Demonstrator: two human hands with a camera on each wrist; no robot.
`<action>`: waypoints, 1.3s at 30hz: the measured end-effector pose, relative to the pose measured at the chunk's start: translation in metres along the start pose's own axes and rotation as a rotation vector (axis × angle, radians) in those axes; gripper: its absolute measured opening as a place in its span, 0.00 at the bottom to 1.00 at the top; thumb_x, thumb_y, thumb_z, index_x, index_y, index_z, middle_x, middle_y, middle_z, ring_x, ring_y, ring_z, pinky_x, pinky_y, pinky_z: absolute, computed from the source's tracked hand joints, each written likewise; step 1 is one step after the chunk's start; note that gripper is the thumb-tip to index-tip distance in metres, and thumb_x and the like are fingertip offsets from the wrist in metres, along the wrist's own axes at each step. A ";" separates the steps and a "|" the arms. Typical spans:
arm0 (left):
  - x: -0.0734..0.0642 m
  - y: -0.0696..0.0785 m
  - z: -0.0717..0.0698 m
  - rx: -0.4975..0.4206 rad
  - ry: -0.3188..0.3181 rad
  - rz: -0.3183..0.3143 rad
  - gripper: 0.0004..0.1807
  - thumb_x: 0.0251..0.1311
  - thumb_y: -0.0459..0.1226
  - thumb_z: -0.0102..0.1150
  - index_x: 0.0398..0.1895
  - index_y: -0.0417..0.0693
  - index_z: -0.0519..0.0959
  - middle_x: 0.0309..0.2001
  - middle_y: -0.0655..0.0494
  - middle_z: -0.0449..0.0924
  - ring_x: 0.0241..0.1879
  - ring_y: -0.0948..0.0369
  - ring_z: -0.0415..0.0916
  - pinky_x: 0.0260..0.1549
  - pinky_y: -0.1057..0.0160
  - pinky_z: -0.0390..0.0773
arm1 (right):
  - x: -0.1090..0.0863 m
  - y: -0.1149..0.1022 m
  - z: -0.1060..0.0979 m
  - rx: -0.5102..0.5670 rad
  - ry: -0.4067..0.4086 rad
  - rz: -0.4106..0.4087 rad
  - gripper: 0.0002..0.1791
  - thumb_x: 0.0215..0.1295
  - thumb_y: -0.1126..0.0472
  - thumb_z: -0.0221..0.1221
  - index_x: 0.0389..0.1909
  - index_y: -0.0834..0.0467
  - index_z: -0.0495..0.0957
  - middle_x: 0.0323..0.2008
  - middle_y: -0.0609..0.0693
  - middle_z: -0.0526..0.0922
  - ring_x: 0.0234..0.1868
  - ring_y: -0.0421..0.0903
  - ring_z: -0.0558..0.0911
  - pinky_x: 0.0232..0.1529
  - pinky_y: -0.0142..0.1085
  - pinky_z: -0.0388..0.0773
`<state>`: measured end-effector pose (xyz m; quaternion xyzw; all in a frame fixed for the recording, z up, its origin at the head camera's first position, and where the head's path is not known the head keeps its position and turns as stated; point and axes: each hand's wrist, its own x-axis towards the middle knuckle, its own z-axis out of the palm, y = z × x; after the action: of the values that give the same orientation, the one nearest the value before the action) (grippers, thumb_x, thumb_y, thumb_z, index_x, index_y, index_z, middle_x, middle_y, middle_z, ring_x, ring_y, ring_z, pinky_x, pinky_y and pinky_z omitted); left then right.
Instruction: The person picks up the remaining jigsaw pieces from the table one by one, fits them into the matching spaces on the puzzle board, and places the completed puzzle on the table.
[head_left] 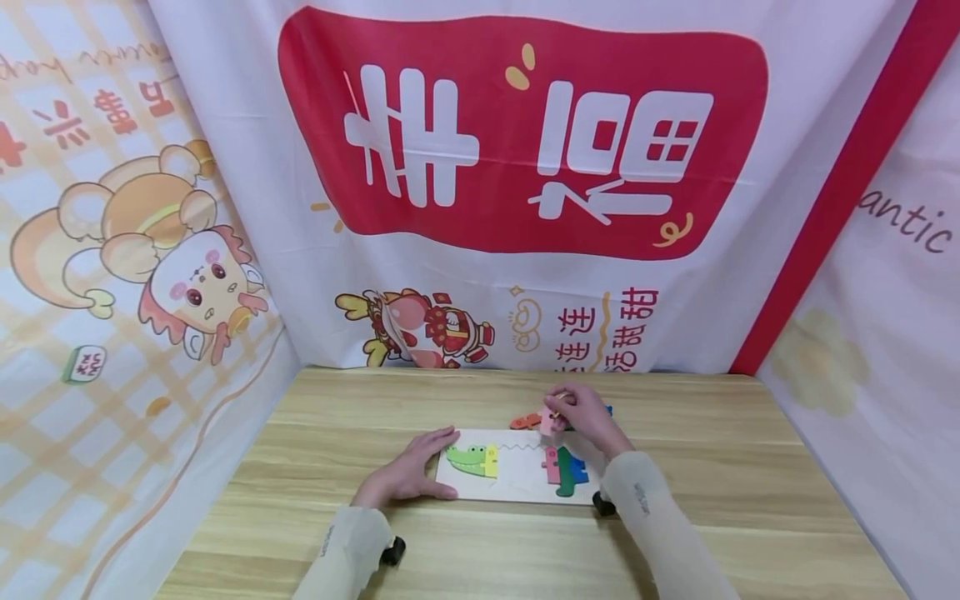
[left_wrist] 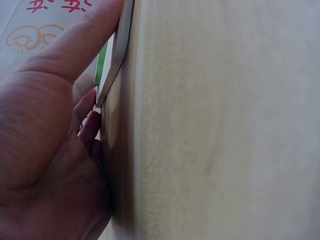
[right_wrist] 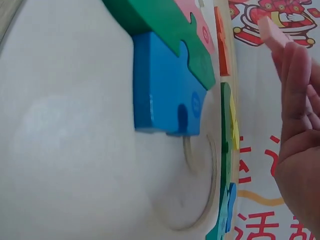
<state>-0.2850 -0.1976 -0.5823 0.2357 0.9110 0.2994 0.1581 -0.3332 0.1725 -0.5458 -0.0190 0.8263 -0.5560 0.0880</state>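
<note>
A pale wooden puzzle board [head_left: 517, 483] lies flat on the table. At its left end sit a green crocodile-head piece [head_left: 468, 459] and a yellow piece [head_left: 491, 461]. Toward the right are a pink piece [head_left: 552, 465], a dark green piece [head_left: 566, 475] and a blue piece [right_wrist: 170, 95]. My left hand [head_left: 405, 471] rests around the board's left end, fingers extended at the far corner and thumb along the near edge. My right hand [head_left: 585, 412] pinches another pink puzzle piece [right_wrist: 274, 35] above the board's far edge.
Behind the board lie an orange piece [head_left: 525, 422] and, partly hidden by my right hand in the head view, green [right_wrist: 225, 150], yellow [right_wrist: 234, 120] and blue pieces [right_wrist: 231, 206]. Printed cloth [head_left: 517, 133] hangs along the back of the wooden table [head_left: 510, 554].
</note>
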 end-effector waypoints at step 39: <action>-0.001 0.003 0.000 -0.007 -0.004 0.004 0.57 0.53 0.61 0.74 0.83 0.59 0.56 0.85 0.57 0.46 0.83 0.45 0.42 0.77 0.32 0.51 | -0.011 0.020 -0.018 0.020 0.006 -0.031 0.37 0.57 0.67 0.75 0.68 0.48 0.76 0.61 0.50 0.81 0.47 0.49 0.83 0.49 0.39 0.84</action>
<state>-0.2833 -0.1965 -0.5804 0.2376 0.9090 0.3026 0.1602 -0.3243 0.1981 -0.5561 -0.0294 0.8206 -0.5655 0.0770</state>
